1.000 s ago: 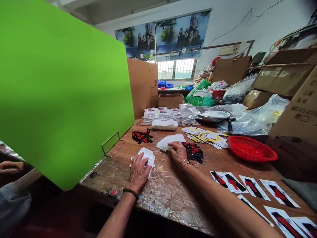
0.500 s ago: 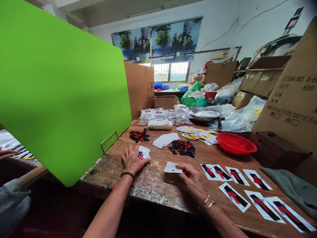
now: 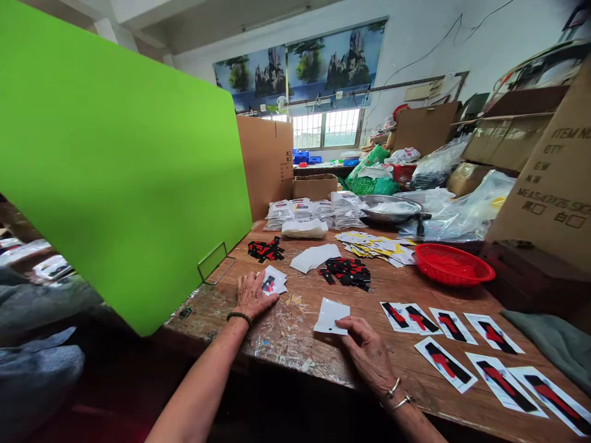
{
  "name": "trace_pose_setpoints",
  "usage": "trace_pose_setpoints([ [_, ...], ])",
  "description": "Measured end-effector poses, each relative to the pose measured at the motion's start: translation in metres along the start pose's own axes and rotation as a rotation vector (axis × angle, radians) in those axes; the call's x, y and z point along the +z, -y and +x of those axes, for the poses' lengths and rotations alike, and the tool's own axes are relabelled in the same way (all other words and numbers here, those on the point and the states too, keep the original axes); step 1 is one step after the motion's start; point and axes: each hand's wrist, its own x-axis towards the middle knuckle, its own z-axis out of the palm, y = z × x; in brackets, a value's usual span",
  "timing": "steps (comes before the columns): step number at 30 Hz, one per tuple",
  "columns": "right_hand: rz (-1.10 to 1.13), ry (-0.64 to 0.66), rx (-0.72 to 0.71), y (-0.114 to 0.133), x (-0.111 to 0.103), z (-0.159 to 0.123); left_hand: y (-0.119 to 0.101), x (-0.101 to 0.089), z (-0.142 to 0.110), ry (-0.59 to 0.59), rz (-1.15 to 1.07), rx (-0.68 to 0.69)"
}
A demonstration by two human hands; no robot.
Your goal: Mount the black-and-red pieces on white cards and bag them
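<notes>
My left hand (image 3: 250, 295) rests on the wooden table (image 3: 295, 344) with its fingers on a small stack of white cards (image 3: 274, 282); a black and red piece shows on the top card. My right hand (image 3: 367, 351) pinches the near edge of a single white card (image 3: 330, 315) lying on the table. Finished cards with black and red strips (image 3: 446, 363) lie in rows to the right of that hand. A heap of loose black and red pieces (image 3: 347, 272) sits beyond the single card, with a pile of blank white cards (image 3: 315, 256) beside it.
A large green panel (image 3: 115, 166) on a wire stand blocks the left. A red basket (image 3: 452, 264), yellow-printed cards (image 3: 376, 245), a second heap of black-red pieces (image 3: 265, 250), bagged stock (image 3: 314, 211), a metal bowl (image 3: 390, 208) and cardboard boxes (image 3: 549, 184) crowd the back and right.
My right hand left the blank card pile, drew one white card toward me and set it down near the table's front. My left hand stayed on its small stack.
</notes>
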Motion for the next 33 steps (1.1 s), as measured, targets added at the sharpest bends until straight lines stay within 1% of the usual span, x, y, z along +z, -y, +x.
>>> trace_pose_setpoints([
  [3,0.005,0.003,0.013,-0.002,0.001,0.001,-0.001,0.002,0.002,-0.005,-0.020,-0.014],
  [6,0.012,0.012,0.030,-0.004,0.001,0.001,-0.007,0.001,0.003,-0.016,-0.016,-0.103],
  [8,0.017,0.015,0.042,-0.005,0.000,0.001,-0.012,-0.001,0.005,0.005,-0.031,-0.168],
  [10,0.028,0.019,0.049,-0.006,0.000,0.001,-0.017,-0.002,0.007,0.045,-0.046,-0.202],
  [15,0.052,0.037,0.055,-0.007,0.000,0.000,-0.022,0.002,0.010,0.093,-0.031,-0.170],
  [18,0.051,0.035,0.049,-0.006,0.000,0.000,-0.021,0.003,0.013,0.102,-0.042,-0.184],
  [20,0.052,0.012,0.052,-0.005,-0.001,0.002,-0.023,-0.001,0.013,0.066,-0.049,-0.195],
  [22,0.069,-0.023,0.068,-0.003,-0.002,0.004,-0.031,-0.007,0.009,-0.033,-0.108,-0.161],
  [23,0.089,-0.044,0.084,-0.002,-0.002,0.006,-0.037,-0.011,0.004,-0.086,-0.187,-0.142],
  [24,0.114,-0.065,0.103,-0.001,-0.002,0.006,-0.045,-0.015,-0.003,-0.104,-0.315,-0.137],
  [25,0.144,-0.085,0.121,0.001,-0.002,0.007,-0.054,-0.018,-0.011,-0.072,-0.495,-0.156],
  [26,0.173,-0.101,0.135,0.004,-0.001,0.006,-0.064,-0.021,-0.022,0.012,-0.718,-0.198],
  [28,0.217,-0.110,0.145,0.011,0.002,0.002,-0.084,-0.023,-0.049,0.302,-1.225,-0.317],
  [29,0.220,-0.091,0.143,0.015,0.004,-0.001,-0.094,-0.023,-0.063,0.425,-1.454,-0.355],
  [30,0.206,-0.056,0.137,0.020,0.006,-0.006,-0.103,-0.022,-0.076,0.481,-1.636,-0.377],
  [31,0.173,-0.013,0.120,0.024,0.008,-0.010,-0.111,-0.021,-0.087,0.474,-1.769,-0.392],
  [32,0.125,0.026,0.085,0.028,0.010,-0.015,-0.117,-0.019,-0.097,0.424,-1.858,-0.403],
  [33,0.068,0.054,0.035,0.032,0.011,-0.018,-0.122,-0.017,-0.104,0.347,-1.905,-0.413],
])
